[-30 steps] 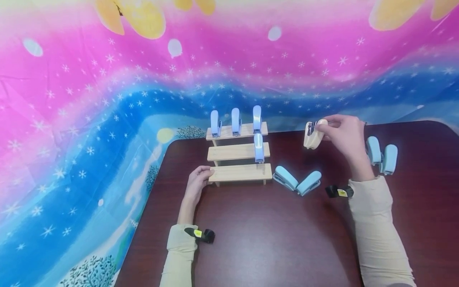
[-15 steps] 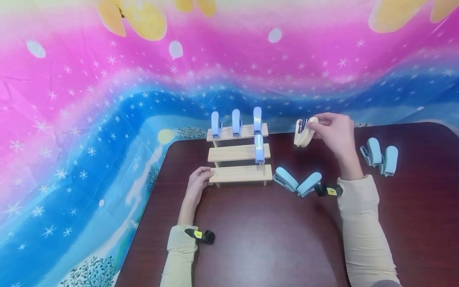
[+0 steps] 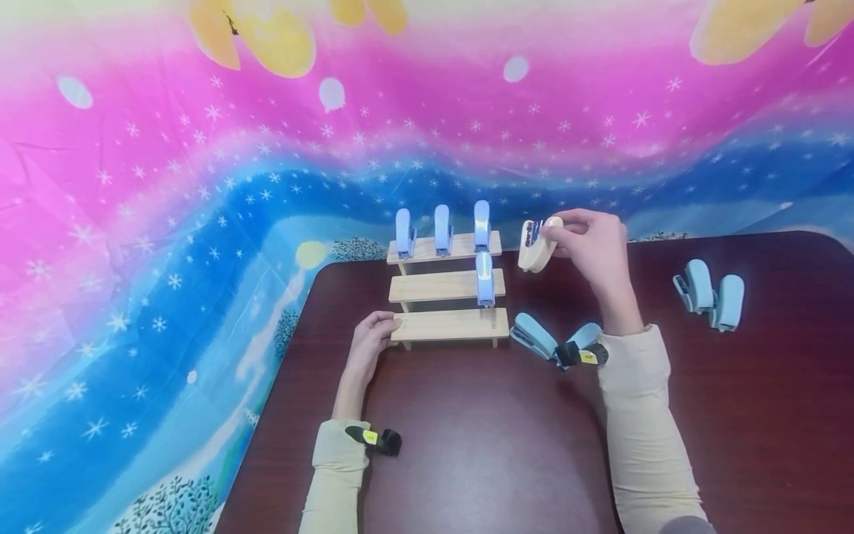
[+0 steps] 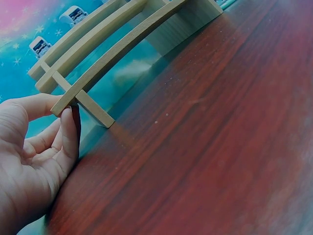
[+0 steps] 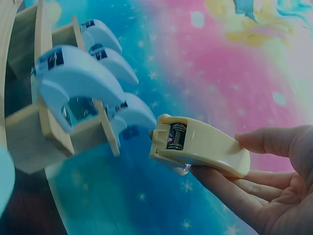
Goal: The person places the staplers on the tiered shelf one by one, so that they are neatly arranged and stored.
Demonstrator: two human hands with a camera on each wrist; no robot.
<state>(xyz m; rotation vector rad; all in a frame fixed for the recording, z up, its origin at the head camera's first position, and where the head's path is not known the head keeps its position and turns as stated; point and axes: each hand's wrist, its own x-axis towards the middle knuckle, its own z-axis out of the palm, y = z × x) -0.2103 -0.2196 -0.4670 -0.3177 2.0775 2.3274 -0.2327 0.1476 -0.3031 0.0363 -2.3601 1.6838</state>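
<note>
My right hand (image 3: 594, 248) pinches a cream stapler (image 5: 205, 147) between thumb and fingers. It is held in the air just right of a three-tier wooden shelf (image 3: 447, 324). In the left wrist view my left hand (image 4: 36, 161) grips the left end of the lowest board, thumb against the wood and fingers curled beneath. Three lavender-blue staplers stand along the top tier, among them a left one (image 3: 403, 233), a middle one (image 3: 442, 228) and a right one (image 3: 482, 225). Another lavender-blue stapler (image 3: 485, 278) stands at the right end of the middle tier.
A light teal stapler (image 3: 534, 335) lies right of the shelf; its neighbour (image 3: 587, 336) is partly covered by the right wrist's black camera (image 3: 577, 354). Farther right on the dark red table (image 3: 480, 445) are two more teal staplers (image 3: 729, 300). A patterned cloth (image 3: 427, 96) hangs behind.
My right hand has carried the cream stapler leftward, closer to the shelf. My left hand keeps its grip on the lowest board, and the shelf's staplers stay put.
</note>
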